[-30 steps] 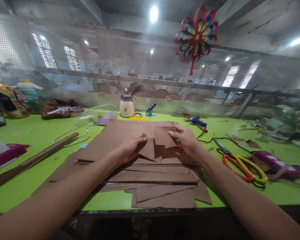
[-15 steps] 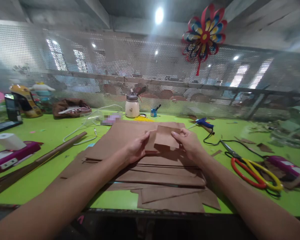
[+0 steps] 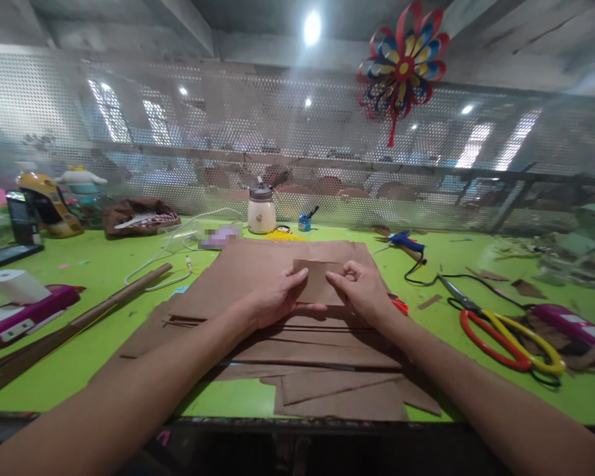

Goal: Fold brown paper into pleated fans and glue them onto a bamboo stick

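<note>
One small brown paper piece (image 3: 316,284), pinched from both sides.
Left hand (image 3: 277,295) grips its nine-o'clock edge, right hand (image 3: 363,293) its three-o'clock edge, above brown paper sheets (image 3: 250,264); a blue glue gun (image 3: 407,242) lies at two o'clock, a lidded bottle (image 3: 262,217) stands at eleven.

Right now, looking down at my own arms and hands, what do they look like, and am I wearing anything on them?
Your left hand and right hand are ungloved, with no rings visible. Your left forearm and right forearm show no sleeves, watch or bracelet.
</note>
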Demonstrator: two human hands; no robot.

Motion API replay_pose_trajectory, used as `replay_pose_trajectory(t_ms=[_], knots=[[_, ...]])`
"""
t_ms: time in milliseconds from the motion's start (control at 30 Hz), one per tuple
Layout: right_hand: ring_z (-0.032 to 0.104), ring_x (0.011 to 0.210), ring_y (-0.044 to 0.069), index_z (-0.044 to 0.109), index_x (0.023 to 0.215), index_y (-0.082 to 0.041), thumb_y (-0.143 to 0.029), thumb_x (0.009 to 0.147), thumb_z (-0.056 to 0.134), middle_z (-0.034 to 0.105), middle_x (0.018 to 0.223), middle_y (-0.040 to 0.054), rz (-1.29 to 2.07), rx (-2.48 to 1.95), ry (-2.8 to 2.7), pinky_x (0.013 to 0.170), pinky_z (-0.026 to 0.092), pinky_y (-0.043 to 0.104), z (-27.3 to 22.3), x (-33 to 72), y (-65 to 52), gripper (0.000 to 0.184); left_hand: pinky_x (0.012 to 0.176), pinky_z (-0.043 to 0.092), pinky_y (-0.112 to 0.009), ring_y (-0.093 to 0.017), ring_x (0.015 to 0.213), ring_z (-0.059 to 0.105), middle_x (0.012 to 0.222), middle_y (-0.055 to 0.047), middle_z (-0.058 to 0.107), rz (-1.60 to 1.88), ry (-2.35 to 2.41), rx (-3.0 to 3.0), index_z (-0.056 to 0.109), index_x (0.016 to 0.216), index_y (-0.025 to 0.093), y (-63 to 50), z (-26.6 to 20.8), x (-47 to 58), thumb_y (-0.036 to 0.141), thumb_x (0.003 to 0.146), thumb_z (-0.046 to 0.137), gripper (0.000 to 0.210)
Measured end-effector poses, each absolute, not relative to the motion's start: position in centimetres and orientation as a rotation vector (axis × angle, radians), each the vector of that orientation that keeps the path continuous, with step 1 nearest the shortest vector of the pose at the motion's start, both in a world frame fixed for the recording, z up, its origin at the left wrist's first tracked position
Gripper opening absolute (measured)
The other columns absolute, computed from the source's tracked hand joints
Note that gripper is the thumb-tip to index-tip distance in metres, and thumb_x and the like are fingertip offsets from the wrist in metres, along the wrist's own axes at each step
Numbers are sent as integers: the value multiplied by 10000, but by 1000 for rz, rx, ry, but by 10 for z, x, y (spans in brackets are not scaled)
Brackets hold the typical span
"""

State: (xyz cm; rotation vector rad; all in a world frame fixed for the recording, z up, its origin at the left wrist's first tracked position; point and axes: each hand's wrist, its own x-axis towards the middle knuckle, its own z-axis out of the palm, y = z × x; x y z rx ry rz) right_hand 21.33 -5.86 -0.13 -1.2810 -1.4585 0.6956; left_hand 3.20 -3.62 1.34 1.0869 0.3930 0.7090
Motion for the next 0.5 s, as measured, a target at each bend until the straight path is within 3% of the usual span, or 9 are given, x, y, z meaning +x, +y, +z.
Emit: replay_pose_trajectory(t_ms=[267,367,500], knots=[[446,422,97,524,709,-181,-549,696,585,533,502,-21,546,-1261,-1339,416,334,216,-2,227,-47,374,804,512,-457,-286,1100,511,1218,-121,536,791,457,1088,487,1191,183,-33,10,31,255,833,508,365],[464,441,90,538,744,-173,-567,724,540,525,540,-21,801,-1213,-1230,441,378,213,1,229,-46,395,809,512,-462,-289,1102,513,1204,-122,548,816,463,1083,488,1196,183,-32,10,31,268,827,518,379],[432,425,67,497,624,-165,-560,759,498,469,503,-37,1042,-1139,-1281,434,357,196,6,225,-52,418,799,521,-445,-281,1069,540,1177,-123,568,818,483,1078,488,1201,188,-31,10,31,279,822,525,391]])
